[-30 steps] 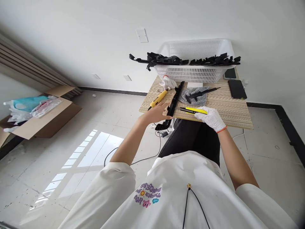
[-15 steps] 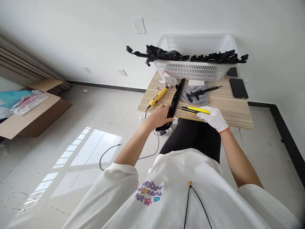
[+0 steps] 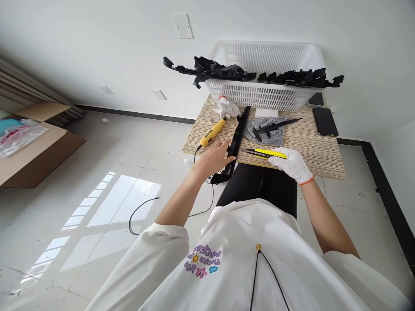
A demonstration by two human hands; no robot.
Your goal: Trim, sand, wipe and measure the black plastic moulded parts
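Observation:
My bare left hand (image 3: 214, 157) rests with fingers stretched out against the near part of a long black plastic strip (image 3: 239, 131) that lies across the small wooden table (image 3: 311, 151) and overhangs its front edge. My right hand (image 3: 292, 163) wears a white knit glove and is closed on the rear of a yellow utility knife (image 3: 266, 152) lying on the table, its blade end pointing toward the strip.
A white basket (image 3: 259, 93) with several long black parts across its rim stands at the table's back. A yellow corded tool (image 3: 212, 132), a spare glove (image 3: 227, 110), a grey cloth with a black caliper (image 3: 270, 126) and two phones (image 3: 324, 121) lie around. A cardboard box (image 3: 32, 151) sits on the floor at left.
The view has swung slightly left and down. My left hand slid a little nearer along the black strip. My right hand stays on the knife.

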